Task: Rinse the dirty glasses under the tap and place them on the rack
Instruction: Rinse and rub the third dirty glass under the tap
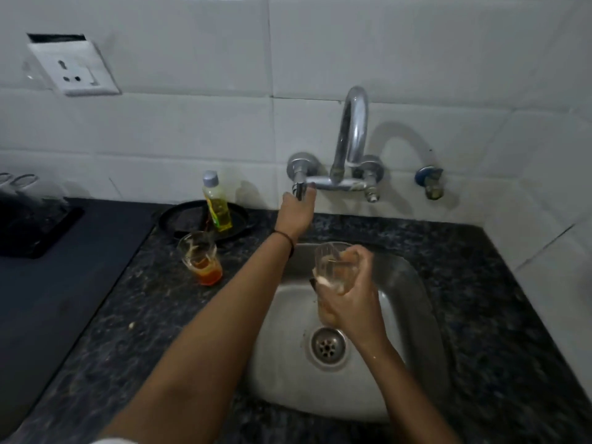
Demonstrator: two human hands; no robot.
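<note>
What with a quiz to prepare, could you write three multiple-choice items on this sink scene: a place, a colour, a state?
1. The glass with orange dregs stands: A on a wall shelf; B on the counter; C on the floor.
2. The liquid in the bottle is: A yellow; B blue; C red.
3. The right hand: A lies flat and empty; B holds a sponge; C grips a clear glass over the sink.
Answers: 1 B, it stands on the dark stone left of the sink. 2 A, yellow shows through the clear plastic. 3 C, its fingers curl round the glass, while the left hand grips the tap handle.
</note>
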